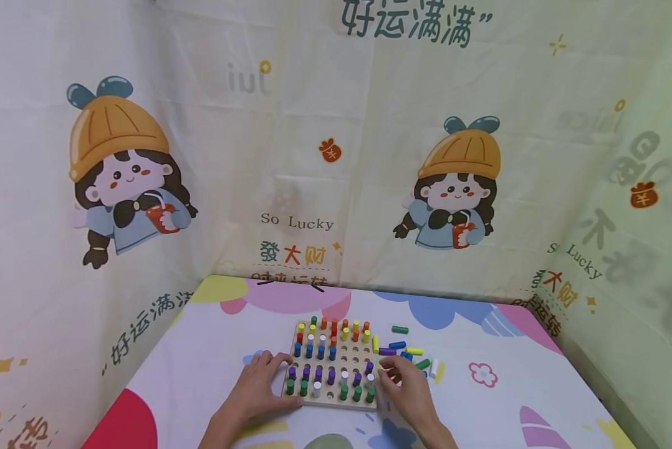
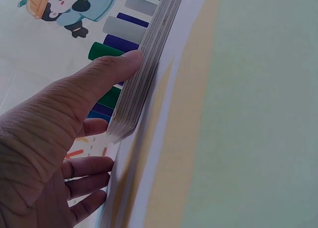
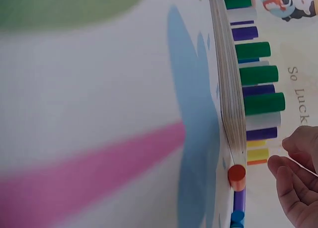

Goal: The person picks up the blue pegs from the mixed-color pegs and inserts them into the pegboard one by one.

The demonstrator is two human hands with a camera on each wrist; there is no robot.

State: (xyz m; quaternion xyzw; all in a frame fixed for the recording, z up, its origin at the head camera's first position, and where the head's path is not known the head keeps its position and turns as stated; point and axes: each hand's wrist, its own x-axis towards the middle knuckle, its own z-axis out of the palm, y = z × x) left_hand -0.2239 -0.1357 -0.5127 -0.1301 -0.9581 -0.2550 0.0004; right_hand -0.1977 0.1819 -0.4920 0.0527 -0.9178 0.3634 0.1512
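A square wooden pegboard (image 1: 336,404) lies on the table with rows of coloured pegs upright in it. My left hand (image 1: 257,386) holds its near left corner, the thumb (image 2: 131,61) on the near edge and the index finger along the left side. The other left fingers hang relaxed off the board. My right hand (image 1: 408,386) hovers at the right edge, close to a white peg (image 1: 370,380) and a purple peg (image 1: 369,368). Its thumb and fingers (image 3: 285,181) are loosely bent with a small gap, and no peg shows between them. Green pegs (image 1: 344,392) stand along the front row.
Loose pegs lie right of the board: a green one (image 1: 400,330), a blue one (image 1: 397,345), a yellow one (image 1: 414,352), a white one (image 1: 434,368) and several more. An orange peg (image 3: 237,177) lies by the board's side. Printed cloth walls (image 1: 336,187) enclose the table.
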